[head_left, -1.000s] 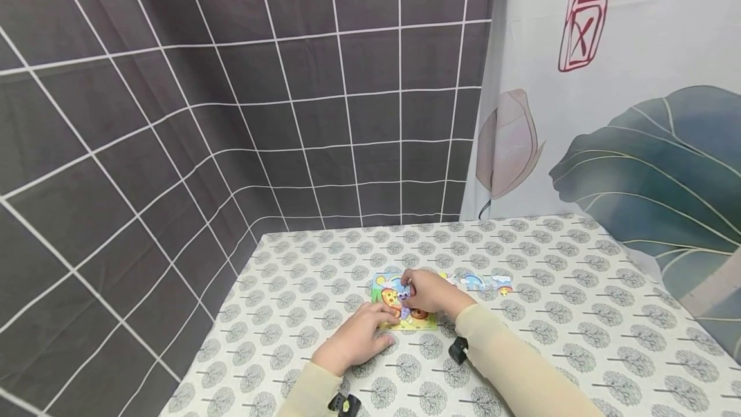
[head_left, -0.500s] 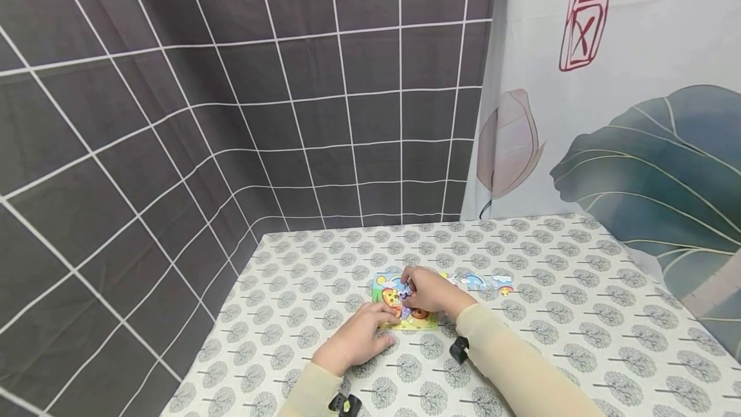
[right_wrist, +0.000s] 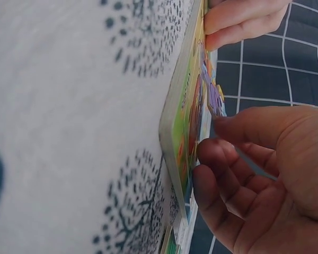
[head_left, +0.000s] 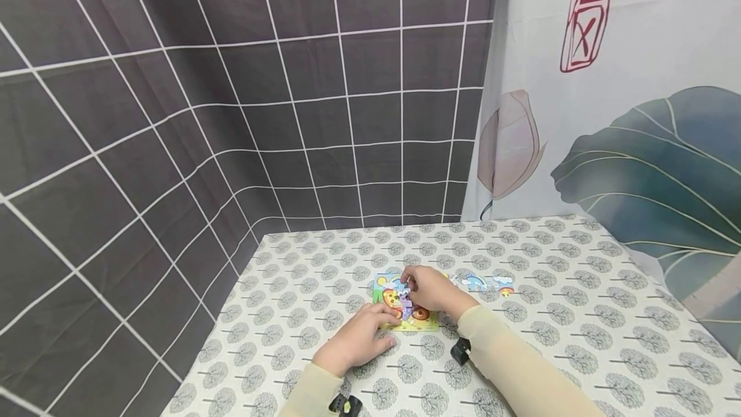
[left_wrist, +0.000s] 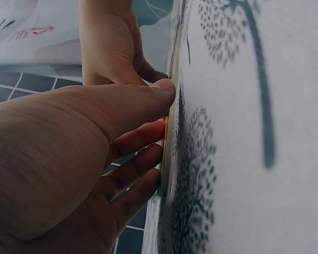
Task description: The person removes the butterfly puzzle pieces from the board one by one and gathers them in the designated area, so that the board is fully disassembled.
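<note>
A thin, colourful puzzle board with a cartoon picture lies on the table in the head view. My left hand rests at its lower left, fingertips on the board; the left wrist view shows the thumb at the board's edge. Over the middle of the board, my right hand pinches a purple puzzle piece between thumb and fingers. In the right wrist view this piece stands tilted up from the board's face, its far end close to the surface. The right hand covers the board's upper right part.
Right of the board lie more puzzle pieces, one with a rainbow and one with a cloud. A tree-print cloth covers the table. A dark grid curtain hangs behind and at the left, a white floral one at the right.
The purple piece has shifted slightly at my right fingertips and shows more of its surface. Both hands have stayed nearly in place.
</note>
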The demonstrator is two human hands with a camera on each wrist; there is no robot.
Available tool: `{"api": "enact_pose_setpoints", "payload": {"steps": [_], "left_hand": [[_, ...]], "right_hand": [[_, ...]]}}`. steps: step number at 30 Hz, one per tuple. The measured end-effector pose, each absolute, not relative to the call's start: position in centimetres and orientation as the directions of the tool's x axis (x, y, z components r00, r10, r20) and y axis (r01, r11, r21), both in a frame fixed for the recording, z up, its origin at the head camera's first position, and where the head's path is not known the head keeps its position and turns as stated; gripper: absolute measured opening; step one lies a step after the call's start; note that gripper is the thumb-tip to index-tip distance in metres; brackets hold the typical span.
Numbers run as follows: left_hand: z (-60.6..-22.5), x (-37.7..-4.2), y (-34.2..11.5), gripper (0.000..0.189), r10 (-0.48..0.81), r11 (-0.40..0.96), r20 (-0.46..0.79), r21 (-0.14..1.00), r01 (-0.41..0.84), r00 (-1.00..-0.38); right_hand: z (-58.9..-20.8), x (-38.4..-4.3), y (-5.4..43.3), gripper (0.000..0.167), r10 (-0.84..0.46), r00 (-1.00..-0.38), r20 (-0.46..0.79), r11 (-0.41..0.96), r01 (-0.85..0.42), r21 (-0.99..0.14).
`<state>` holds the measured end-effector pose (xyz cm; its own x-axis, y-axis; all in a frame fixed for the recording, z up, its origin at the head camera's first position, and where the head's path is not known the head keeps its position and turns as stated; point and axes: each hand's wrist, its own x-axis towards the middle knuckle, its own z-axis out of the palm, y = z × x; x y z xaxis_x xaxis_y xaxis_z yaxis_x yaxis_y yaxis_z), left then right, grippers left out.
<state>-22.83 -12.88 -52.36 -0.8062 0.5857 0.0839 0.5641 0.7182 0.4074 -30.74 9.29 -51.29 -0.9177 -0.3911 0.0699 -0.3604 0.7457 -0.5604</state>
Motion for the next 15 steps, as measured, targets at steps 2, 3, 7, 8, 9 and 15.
{"api": "enact_pose_setpoints", "payload": {"steps": [2,3,7,8,9,15], "left_hand": [[-52.40,-22.84,-12.83,0.039,0.585,0.718,0.084,0.410,0.563,-0.807],[-52.39,-22.82,-12.82,0.038,0.584,0.718,0.084,0.411,0.562,-0.807],[-52.36,-22.74,-12.80,0.038,0.583,0.717,0.082,0.415,0.560,-0.808],[-52.33,-22.70,-12.80,0.038,0.583,0.717,0.081,0.416,0.559,-0.808],[-52.29,-22.68,-12.80,0.038,0.583,0.718,0.079,0.415,0.559,-0.808],[-52.27,-22.72,-12.82,0.039,0.588,0.712,0.097,0.410,0.570,-0.803]], "right_hand": [[-51.35,-30.79,9.31,0.025,-0.388,-0.919,0.074,0.749,-0.361,-0.555],[-51.39,-30.83,9.32,0.025,-0.385,-0.920,0.075,0.751,-0.360,-0.553],[-51.53,-30.92,9.36,0.025,-0.379,-0.922,0.081,0.756,-0.359,-0.547],[-51.53,-30.92,9.37,0.025,-0.378,-0.922,0.085,0.757,-0.360,-0.545],[-51.51,-30.90,9.38,0.025,-0.377,-0.922,0.089,0.757,-0.362,-0.544],[-51.20,-30.75,9.54,0.025,-0.368,-0.924,0.105,0.753,-0.362,-0.550]]}}
